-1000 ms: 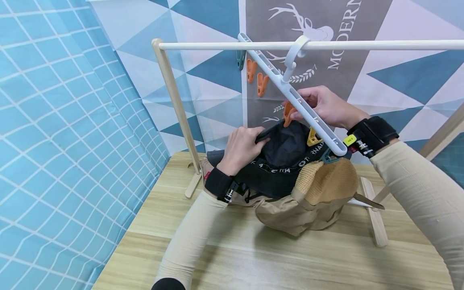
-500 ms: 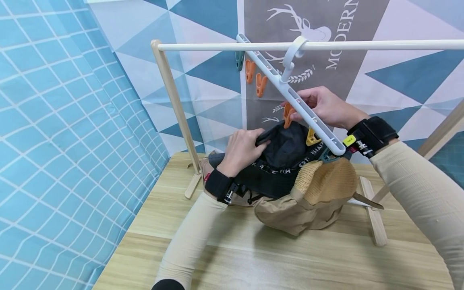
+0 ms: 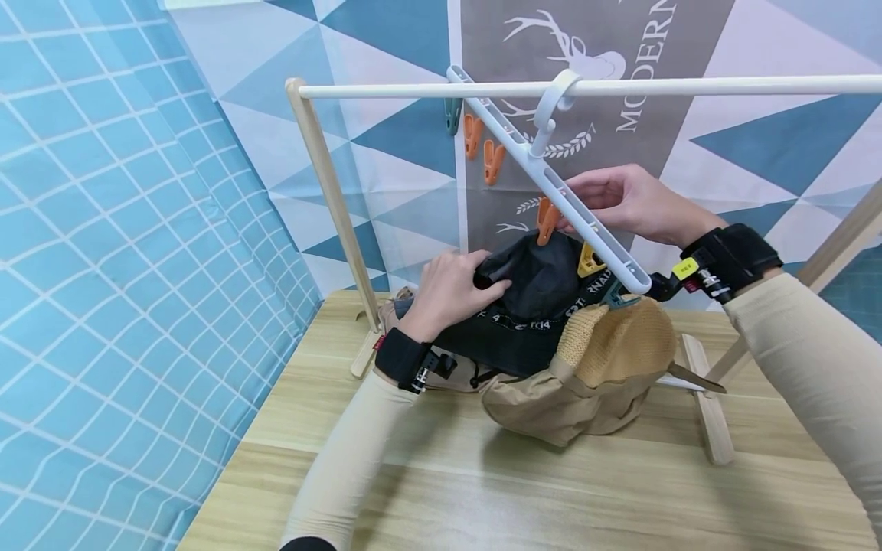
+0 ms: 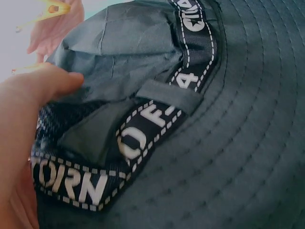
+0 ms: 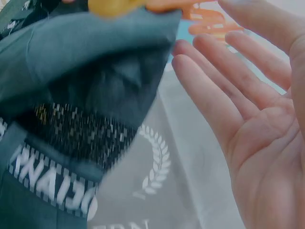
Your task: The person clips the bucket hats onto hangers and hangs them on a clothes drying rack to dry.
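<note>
On my feed the dark hat is hanging under the hanger, its crown edge sitting in the jaws of an orange clip, with a yellow clip standing just beside it. From the left wrist I am seeing the stitched brim sweeping down and away from the lettered band.

The left hand is lying at the near edge of the crown; its thumb is resting on the fabric, spread well apart from the fingers, and I am not seeing it pinching anything. The right hand is hovering behind the hanger with loosely straight fingers, fingertips just beside the orange clip; I can't tell whether they are touching it.

To the right of the dark hat, a tan hat is hanging close, its woven part sitting under a teal clip, so I am finding little room on that side. Two more orange clips and a green clip are hanging farther along the hanger, which is hooking over the white rail. A wooden post is bounding the left. In front, the wooden table is stretching toward me between the forearms.
</note>
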Demonstrator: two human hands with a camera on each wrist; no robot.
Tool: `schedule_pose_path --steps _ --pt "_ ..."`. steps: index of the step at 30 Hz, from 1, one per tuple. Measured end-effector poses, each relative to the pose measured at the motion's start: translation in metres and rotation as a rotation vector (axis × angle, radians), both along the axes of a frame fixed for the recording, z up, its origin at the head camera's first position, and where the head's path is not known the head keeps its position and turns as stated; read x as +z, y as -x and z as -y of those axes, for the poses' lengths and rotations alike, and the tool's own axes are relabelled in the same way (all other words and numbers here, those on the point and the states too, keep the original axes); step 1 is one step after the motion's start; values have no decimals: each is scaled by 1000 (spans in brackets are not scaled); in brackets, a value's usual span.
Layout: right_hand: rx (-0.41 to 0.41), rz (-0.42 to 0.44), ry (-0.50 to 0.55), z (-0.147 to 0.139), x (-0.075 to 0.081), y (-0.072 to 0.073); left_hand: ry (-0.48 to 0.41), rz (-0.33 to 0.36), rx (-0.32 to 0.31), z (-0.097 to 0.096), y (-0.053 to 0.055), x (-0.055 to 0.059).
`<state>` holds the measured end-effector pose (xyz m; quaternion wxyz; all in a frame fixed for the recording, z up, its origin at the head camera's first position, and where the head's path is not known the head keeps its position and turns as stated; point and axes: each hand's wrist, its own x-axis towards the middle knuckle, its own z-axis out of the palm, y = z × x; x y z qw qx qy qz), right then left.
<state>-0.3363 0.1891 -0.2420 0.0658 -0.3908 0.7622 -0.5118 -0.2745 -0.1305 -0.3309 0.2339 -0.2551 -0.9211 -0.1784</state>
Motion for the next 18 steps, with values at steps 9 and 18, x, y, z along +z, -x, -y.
schedule_pose_path --steps 9,18 --pt "-77 -2 42 -30 -9 -7 8 -37 -15 21 -9 -5" --pt "-87 11 41 -59 -13 -20 -42 -96 -58 61 -18 -15"
